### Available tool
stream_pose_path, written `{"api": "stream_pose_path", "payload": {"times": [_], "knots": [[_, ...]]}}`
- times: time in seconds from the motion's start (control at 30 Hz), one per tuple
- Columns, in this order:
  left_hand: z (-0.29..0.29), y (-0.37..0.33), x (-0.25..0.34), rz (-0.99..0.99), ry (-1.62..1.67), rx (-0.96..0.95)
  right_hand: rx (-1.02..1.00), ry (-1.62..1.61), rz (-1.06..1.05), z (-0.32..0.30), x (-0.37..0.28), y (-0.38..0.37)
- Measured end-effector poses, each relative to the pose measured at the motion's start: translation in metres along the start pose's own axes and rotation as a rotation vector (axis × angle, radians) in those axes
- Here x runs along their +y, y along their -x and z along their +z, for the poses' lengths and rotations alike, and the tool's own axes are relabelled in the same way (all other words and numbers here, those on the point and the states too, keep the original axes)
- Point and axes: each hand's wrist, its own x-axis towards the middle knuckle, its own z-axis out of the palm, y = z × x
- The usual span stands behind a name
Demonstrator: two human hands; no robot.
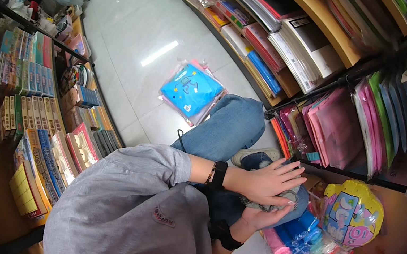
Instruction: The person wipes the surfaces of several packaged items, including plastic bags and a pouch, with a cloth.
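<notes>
My left hand (270,182) is stretched out over my bent knee, fingers spread, holding nothing I can see. Just below it, my right hand (262,217) rests by the same knee with its fingers extended, partly hidden by the left. A grey patterned patch (276,208) shows between the hands; whether it belongs to the jeans or is a separate thing, I cannot tell. Past my other knee (231,123), a stack of flat packets (192,89) in clear plastic lies on the floor. The top one is bright blue with a cartoon figure, and pink shows beneath.
Shelves of books (36,115) line the left. On the right, shelving holds stacked notebooks (302,49) and hanging pink plastic pouches (335,127). A yellow cartoon-patterned package (352,213) stands close to my knee, near blue and pink plastic-wrapped goods (296,250). Grey floor tiles (124,22) run between.
</notes>
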Motion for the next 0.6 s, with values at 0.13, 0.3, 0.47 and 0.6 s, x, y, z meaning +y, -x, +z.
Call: {"api": "stream_pose_path", "payload": {"times": [0.13,0.3,0.47,0.6], "knots": [[-0.005,0.012,0.000,-0.012,-0.084,-0.013,-0.222,-0.083,0.158,-0.007,0.008,-0.006],[-0.002,0.022,-0.013,-0.056,-0.082,0.004,-0.232,-0.031,0.187,0.001,0.020,-0.005],[0.006,0.025,-0.024,-0.067,-0.067,0.071,-0.254,-0.041,0.178,0.005,0.026,-0.007],[-0.003,0.019,-0.025,-0.059,-0.064,-0.008,-0.200,-0.029,0.156,0.010,0.027,-0.010]]}}
